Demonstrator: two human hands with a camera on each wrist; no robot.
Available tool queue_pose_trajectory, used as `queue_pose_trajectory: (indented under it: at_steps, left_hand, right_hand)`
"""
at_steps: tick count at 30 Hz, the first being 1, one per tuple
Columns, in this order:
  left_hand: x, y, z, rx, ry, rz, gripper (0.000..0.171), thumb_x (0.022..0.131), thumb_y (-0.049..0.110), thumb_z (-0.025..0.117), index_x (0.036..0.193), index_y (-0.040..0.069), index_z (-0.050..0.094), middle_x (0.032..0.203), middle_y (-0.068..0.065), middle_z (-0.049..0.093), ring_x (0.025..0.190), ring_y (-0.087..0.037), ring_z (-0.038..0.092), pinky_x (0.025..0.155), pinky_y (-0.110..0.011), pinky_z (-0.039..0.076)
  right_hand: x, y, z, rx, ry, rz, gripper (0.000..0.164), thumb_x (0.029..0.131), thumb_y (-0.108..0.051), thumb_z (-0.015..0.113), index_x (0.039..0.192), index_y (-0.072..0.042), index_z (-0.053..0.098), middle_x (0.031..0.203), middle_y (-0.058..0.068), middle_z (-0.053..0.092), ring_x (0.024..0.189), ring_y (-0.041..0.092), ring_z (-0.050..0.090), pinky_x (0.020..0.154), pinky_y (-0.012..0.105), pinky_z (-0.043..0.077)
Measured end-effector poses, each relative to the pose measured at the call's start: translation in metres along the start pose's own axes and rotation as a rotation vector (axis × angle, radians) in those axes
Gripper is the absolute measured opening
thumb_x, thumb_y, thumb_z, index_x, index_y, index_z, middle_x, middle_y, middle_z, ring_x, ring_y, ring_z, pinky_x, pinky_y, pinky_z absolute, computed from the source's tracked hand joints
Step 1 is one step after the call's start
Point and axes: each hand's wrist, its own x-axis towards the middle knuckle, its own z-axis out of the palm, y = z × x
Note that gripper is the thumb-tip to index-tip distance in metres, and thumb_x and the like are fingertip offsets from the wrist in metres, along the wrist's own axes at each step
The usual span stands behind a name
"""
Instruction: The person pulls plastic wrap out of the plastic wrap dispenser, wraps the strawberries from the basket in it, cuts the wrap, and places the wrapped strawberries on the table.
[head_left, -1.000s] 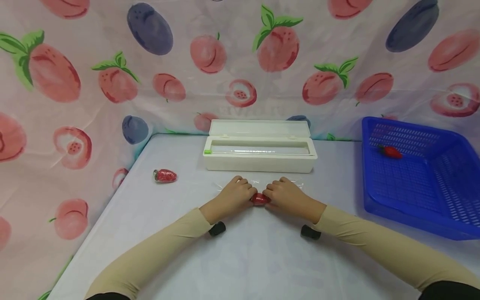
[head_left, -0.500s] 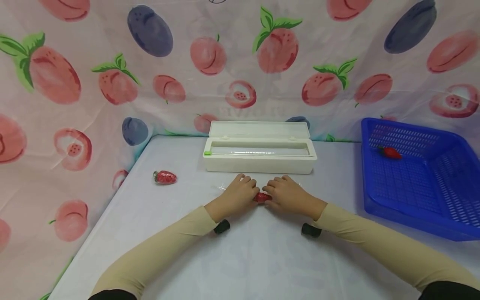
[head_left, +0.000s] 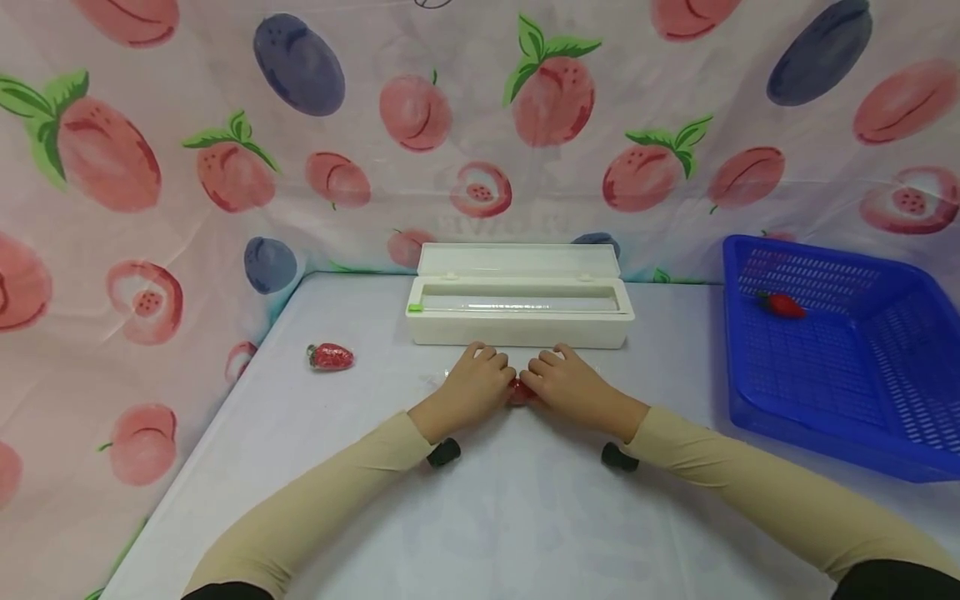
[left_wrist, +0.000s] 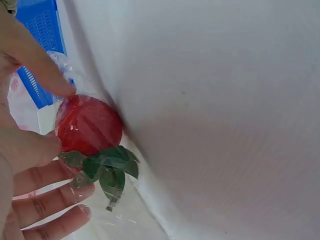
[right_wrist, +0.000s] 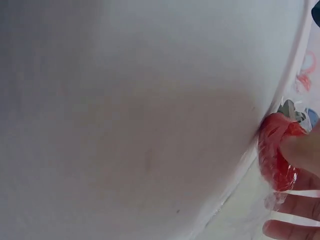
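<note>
A strawberry [head_left: 519, 392] is held low over the surface [head_left: 517, 517], in front of the white cling-film box [head_left: 520, 328]; whether it touches the surface cannot be told. It is wrapped in clear film [right_wrist: 272, 201], which is stretched over the red flesh and green leaves and left loose beyond the tip. The leafy end is held by the left hand [head_left: 474, 392], thumb against the fruit and the other fingers spread behind it. The tip end is pinched by the right hand [head_left: 566, 387], its thumb pressed on the red side.

The step in hand is judged to be the smoothing and tucking of film round the fruit. For this, the film is best drawn snug from both ends at once, with light, even thumb pressure, so that the flesh is not dented. The leaves should be folded flat before the film is pressed down, and the loose end by the tip should be gathered last, lest it spring open.

To the left, a second strawberry [head_left: 330, 357], glossy as if wrapped, is laid apart. The box's lid [head_left: 517, 260] is raised. At the right, a third strawberry [head_left: 783, 305] is contained in a blue basket [head_left: 795, 362].
</note>
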Motion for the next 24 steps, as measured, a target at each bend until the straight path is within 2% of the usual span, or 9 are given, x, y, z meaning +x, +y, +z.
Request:
queue_pose_trajectory:
  at_steps: [3, 7, 11, 14, 17, 24]
  left_hand:
    - [-0.0003, -0.0013, -0.0010, -0.024, -0.054, -0.009, 0.020, 0.089, 0.033, 0.061, 0.095, 0.016, 0.070, 0.092, 0.001, 0.065, 0.095, -0.019, 0.058, 0.097, -0.038, 0.040]
    - [-0.0007, -0.0018, -0.0026, -0.064, -0.124, -0.007, 0.030, 0.084, 0.039, 0.066, 0.101, 0.014, 0.068, 0.098, -0.001, 0.064, 0.099, -0.020, 0.056, 0.100, -0.040, 0.038]
    - [0.0013, -0.0019, -0.0005, -0.078, -0.170, -0.011, 0.038, 0.080, 0.042, 0.069, 0.104, 0.013, 0.067, 0.102, -0.001, 0.063, 0.102, -0.021, 0.055, 0.100, -0.042, 0.037]
    - [0.0032, -0.0019, 0.0035, -0.070, -0.196, -0.011, 0.039, 0.080, 0.043, 0.069, 0.104, 0.013, 0.067, 0.103, -0.001, 0.062, 0.103, -0.021, 0.055, 0.100, -0.042, 0.037]
    - [0.0045, -0.0014, 0.0061, -0.056, -0.203, -0.010, 0.041, 0.080, 0.044, 0.069, 0.107, 0.012, 0.066, 0.106, -0.002, 0.062, 0.104, -0.021, 0.055, 0.100, -0.043, 0.037]
    - [0.0060, 0.0000, 0.0055, -0.033, -0.169, 0.005, 0.045, 0.079, 0.045, 0.071, 0.108, 0.012, 0.066, 0.108, -0.001, 0.060, 0.106, -0.021, 0.055, 0.104, -0.046, 0.036]
  right_hand:
    - [0.0005, 0.0022, 0.0024, -0.050, 0.047, -0.039, 0.024, 0.077, -0.027, 0.074, 0.089, -0.012, 0.061, 0.083, 0.000, 0.063, 0.081, 0.020, 0.059, 0.080, 0.040, 0.047]
    - [0.0014, 0.0047, 0.0034, -0.074, 0.055, -0.061, 0.023, 0.075, -0.023, 0.076, 0.088, -0.012, 0.062, 0.083, 0.000, 0.065, 0.080, 0.020, 0.058, 0.078, 0.040, 0.046]
    - [0.0031, 0.0053, 0.0051, -0.071, 0.017, -0.053, 0.021, 0.075, -0.021, 0.076, 0.088, -0.011, 0.063, 0.084, 0.001, 0.066, 0.080, 0.020, 0.057, 0.077, 0.040, 0.045]
    - [0.0047, 0.0042, 0.0062, -0.062, -0.043, -0.036, 0.020, 0.076, -0.023, 0.075, 0.089, -0.011, 0.066, 0.084, 0.001, 0.067, 0.081, 0.020, 0.058, 0.077, 0.040, 0.045]
    - [0.0059, 0.0033, 0.0062, -0.039, -0.102, -0.017, 0.023, 0.076, -0.026, 0.074, 0.090, -0.010, 0.067, 0.083, 0.001, 0.066, 0.081, 0.020, 0.059, 0.075, 0.040, 0.045]
    - [0.0062, 0.0049, 0.0061, 0.068, -0.194, 0.035, 0.021, 0.076, -0.027, 0.068, 0.088, -0.010, 0.066, 0.081, 0.002, 0.060, 0.077, 0.019, 0.056, 0.070, 0.037, 0.044]
